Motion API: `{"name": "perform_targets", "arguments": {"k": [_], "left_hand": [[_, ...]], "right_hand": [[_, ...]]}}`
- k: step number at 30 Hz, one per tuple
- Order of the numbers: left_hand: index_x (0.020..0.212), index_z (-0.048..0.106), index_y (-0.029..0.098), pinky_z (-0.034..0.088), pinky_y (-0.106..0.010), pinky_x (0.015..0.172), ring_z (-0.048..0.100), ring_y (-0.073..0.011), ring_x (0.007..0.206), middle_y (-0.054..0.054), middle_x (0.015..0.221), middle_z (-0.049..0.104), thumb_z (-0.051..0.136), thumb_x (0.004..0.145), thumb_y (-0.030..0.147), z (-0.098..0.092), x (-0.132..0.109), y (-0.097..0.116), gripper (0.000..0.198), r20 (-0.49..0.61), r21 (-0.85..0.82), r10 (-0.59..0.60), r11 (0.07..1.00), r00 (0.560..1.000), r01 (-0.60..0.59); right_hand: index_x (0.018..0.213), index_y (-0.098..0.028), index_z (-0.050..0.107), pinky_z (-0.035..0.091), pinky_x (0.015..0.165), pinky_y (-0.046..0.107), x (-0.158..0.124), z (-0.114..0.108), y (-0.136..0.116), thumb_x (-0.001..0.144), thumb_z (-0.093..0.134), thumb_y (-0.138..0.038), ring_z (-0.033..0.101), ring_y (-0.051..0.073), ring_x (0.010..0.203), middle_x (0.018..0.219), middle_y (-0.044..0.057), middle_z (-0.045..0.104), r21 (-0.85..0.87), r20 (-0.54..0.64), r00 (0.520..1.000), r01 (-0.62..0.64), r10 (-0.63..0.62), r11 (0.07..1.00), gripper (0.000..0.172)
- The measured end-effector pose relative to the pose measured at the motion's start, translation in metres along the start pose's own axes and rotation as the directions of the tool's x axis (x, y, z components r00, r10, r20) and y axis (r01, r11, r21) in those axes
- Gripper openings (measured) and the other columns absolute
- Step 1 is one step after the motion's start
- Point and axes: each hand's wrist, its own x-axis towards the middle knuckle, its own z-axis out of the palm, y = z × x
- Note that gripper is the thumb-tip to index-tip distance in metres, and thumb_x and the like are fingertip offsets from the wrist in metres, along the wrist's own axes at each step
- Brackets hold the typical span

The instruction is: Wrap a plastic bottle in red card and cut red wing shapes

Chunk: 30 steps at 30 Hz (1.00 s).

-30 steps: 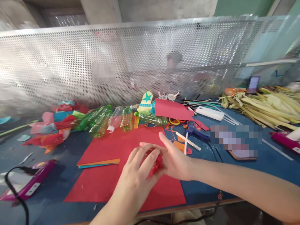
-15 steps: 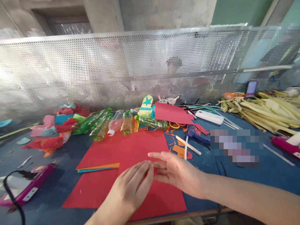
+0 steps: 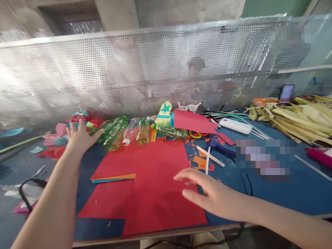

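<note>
Loose pile of crumpled pink, red and blue tissue-like sheets [image 3: 54, 139] is lying on the left of the dark-blue tabletop [image 3: 275, 197], long axis running diagonally, near left to far right. Left hand [image 3: 80, 137] is hovering over or resting on its right part, contact can't be told; palm down, fingers splayed wide and pointing away from the person, no object showing, underside hidden. Pile is spreading out to the left of this hand, so the left is the nearer one. Thumb is pointing right, at green see-through plastic bottles [image 3: 115, 133] lying just beside. Flat red paper sheets [image 3: 155, 169] are lying between the hands. Right hand [image 3: 211, 193] is hanging over their right edge, half open, fingers loosely curled, nothing visible in it, well apart from the pile.
</note>
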Motion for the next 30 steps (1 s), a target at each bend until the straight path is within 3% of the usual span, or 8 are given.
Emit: {"name": "perform_targets", "arguments": {"k": [6,8,10,12,18,25,28,30], "left_hand": [[0.108,0.068,0.017,0.050,-0.032,0.094,0.068,-0.0162,0.104,0.000,0.111,0.073,0.043,0.092,0.045,0.007,-0.074,0.031,0.041,0.236,-0.247,0.366,0.919,0.900,-0.309],[0.110,0.067,0.023,0.055,-0.027,0.085,0.070,-0.0167,0.099,-0.001,0.110,0.074,0.051,0.089,0.046,-0.002,-0.119,0.038,0.036,0.155,-0.430,0.671,0.706,0.725,-0.562],[0.131,0.054,0.031,0.055,-0.031,0.088,0.062,-0.0217,0.116,-0.003,0.133,0.061,0.059,0.082,0.054,-0.012,-0.161,0.042,0.055,0.311,-0.444,0.768,0.638,0.560,-0.629],[0.141,0.042,0.032,0.058,-0.036,0.083,0.059,-0.0284,0.119,-0.006,0.141,0.053,0.063,0.071,0.068,-0.018,-0.190,0.044,0.081,0.328,-0.432,0.803,0.595,0.497,-0.678],[0.145,0.035,0.030,0.052,-0.039,0.096,0.056,-0.0261,0.123,-0.004,0.139,0.055,0.061,0.085,0.041,-0.012,-0.208,0.045,0.066,0.326,-0.381,0.774,0.634,0.544,-0.673],[0.149,0.028,0.025,0.051,-0.037,0.096,0.047,-0.0271,0.131,-0.008,0.149,0.041,0.037,0.083,0.073,-0.030,-0.178,0.052,0.082,0.426,-0.562,0.755,0.653,0.499,-0.508],[0.149,0.025,0.029,0.042,-0.045,0.105,0.040,-0.0267,0.135,-0.005,0.149,0.042,0.045,0.091,0.054,-0.016,-0.169,0.057,0.066,0.491,-0.535,0.747,0.665,0.448,-0.522],[0.146,0.032,0.033,0.038,-0.053,0.107,0.041,-0.0295,0.134,-0.004,0.147,0.045,0.047,0.090,0.051,-0.001,-0.165,0.049,0.060,0.520,-0.455,0.702,0.710,0.487,-0.538]], "right_hand": [[0.133,-0.025,0.056,0.025,0.113,0.052,-0.016,0.007,0.018,0.072,0.076,-0.046,0.037,0.033,0.136,0.146,0.013,0.044,-0.440,0.224,0.959,0.257,-0.172,0.860,0.067],[0.132,-0.021,0.057,0.030,0.112,0.053,-0.022,0.011,0.022,0.079,0.070,-0.045,0.040,0.033,0.134,0.143,0.014,0.048,-0.545,0.265,0.949,0.293,-0.170,0.786,0.060],[0.131,-0.019,0.057,0.036,0.110,0.050,-0.029,0.012,0.025,0.089,0.059,-0.043,0.045,0.029,0.132,0.141,0.011,0.051,-0.640,0.271,0.950,0.299,-0.156,0.707,0.048],[0.129,-0.019,0.059,0.042,0.108,0.043,-0.036,0.011,0.027,0.097,0.049,-0.037,0.050,0.024,0.128,0.137,0.007,0.055,-0.710,0.247,0.953,0.301,-0.176,0.637,0.039],[0.123,-0.018,0.062,0.047,0.103,0.036,-0.054,0.008,0.035,0.094,0.053,-0.038,0.057,0.021,0.121,0.130,0.006,0.062,-0.790,0.156,0.934,0.313,-0.321,0.527,0.036],[0.114,-0.022,0.065,0.048,0.099,0.031,-0.059,0.009,0.039,0.092,0.055,-0.024,0.064,0.015,0.107,0.114,0.001,0.071,-0.791,0.054,0.917,0.281,-0.396,0.544,0.024],[0.115,-0.024,0.065,0.050,0.096,0.031,-0.059,0.009,0.038,0.093,0.050,-0.018,0.064,0.015,0.105,0.112,0.001,0.071,-0.789,0.030,0.911,0.274,-0.411,0.550,0.027],[0.116,-0.025,0.065,0.051,0.094,0.030,-0.060,0.010,0.038,0.093,0.049,-0.017,0.064,0.015,0.104,0.111,0.001,0.071,-0.797,0.019,0.902,0.274,-0.432,0.538,0.029]]}}
